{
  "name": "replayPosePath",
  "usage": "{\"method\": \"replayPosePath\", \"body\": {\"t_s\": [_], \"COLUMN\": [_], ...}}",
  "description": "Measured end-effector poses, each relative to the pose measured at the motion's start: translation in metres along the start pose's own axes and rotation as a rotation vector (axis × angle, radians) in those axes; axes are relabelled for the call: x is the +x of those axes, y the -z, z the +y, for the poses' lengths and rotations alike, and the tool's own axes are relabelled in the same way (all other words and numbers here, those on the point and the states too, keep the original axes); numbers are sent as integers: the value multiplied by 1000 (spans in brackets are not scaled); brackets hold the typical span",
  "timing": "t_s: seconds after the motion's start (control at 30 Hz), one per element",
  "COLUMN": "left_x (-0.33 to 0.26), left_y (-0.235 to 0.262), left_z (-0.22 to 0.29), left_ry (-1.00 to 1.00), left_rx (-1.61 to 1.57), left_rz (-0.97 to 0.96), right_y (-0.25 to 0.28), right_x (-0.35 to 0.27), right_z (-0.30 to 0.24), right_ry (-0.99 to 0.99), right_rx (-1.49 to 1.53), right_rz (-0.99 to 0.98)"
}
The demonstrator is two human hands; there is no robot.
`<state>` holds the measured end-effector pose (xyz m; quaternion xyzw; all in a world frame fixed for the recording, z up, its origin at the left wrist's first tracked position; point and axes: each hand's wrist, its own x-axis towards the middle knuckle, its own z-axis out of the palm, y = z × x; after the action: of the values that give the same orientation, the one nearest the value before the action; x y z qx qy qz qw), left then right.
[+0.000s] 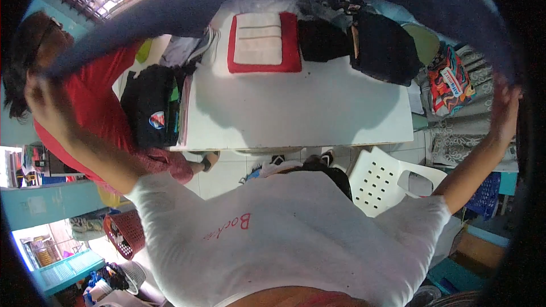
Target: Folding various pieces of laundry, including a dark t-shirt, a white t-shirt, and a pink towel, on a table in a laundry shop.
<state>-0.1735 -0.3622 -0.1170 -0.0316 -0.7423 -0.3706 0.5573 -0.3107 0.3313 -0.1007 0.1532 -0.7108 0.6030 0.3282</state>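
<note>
My arms are raised and spread wide. Between my hands a long dark blue cloth [165, 20] is stretched in an arc across the top of the view. My left hand [48, 99] grips one end of it at the far left. At the far right, my right hand [503, 111] grips the other end. Below the cloth stands a white table [296, 116]. On it lie a white folded towel [259, 40] with stripes, on top of a red folded towel [291, 51], and folded black garments [324, 40] beside them.
A dark garment pile [384, 48] sits at the table's right, near a colourful package [449, 82]. More dark clothes [148, 99] are stacked at the left edge. A person in a red shirt [102, 94] is close on my left. A white plastic chair [378, 182] stands front right.
</note>
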Motion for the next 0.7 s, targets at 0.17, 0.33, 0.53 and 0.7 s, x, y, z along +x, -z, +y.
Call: {"method": "replayPosePath", "body": {"t_s": [0.17,0.33,0.53,0.7], "left_x": [-152,-212,-231,-234], "left_y": [36,46,13,-21], "left_z": [-33,-43,-84,-153], "left_ry": [471,674,986,878], "left_rx": [-128,-83,-66,-142], "left_rz": [-381,-634,-880,-622], "right_y": [24,25,-27,-83], "right_x": [-160,-240,-244,-163], "right_z": [36,39,79,146], "right_ry": [-344,-722,-872,-427], "right_rx": [-246,-135,-237,-248], "right_rz": [-376,-441,-773,-776]}}
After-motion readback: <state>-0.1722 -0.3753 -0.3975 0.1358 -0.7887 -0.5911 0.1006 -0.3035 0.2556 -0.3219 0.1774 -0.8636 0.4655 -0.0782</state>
